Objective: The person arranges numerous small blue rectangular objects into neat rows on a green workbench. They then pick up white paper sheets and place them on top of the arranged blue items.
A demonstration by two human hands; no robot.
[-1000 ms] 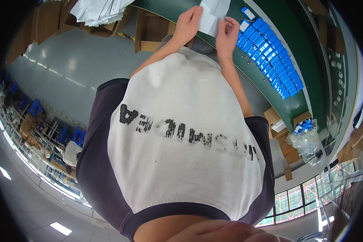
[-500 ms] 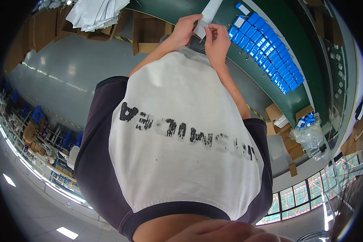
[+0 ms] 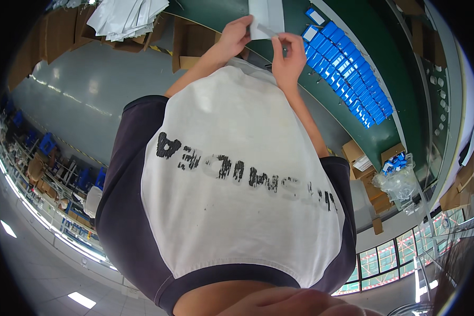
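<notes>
A flat white bag (image 3: 267, 13) lies near the top edge of the view, over the green table. My left hand (image 3: 236, 36) has its thumb and fingers closed on the bag's left edge. At the lower right corner of the bag, my right hand (image 3: 289, 55) is closed in a pinch. A narrow greyish strip (image 3: 267, 31) runs slantwise across the bag's lower end to those fingertips. Just right of the bag, several blue packets (image 3: 347, 71) stand packed in long rows on the table.
The green table (image 3: 205, 9) curves across the top and right. A pile of white bags (image 3: 127, 18) sits at upper left, near open cardboard boxes (image 3: 187, 45). At right are a box with blue packets (image 3: 394, 155) and clear plastic wrap (image 3: 397, 184).
The white bag has swung from a slant to nearly upright and shows more of its width. My right hand has moved slightly right and down, with the strip now drawn across the bag.
</notes>
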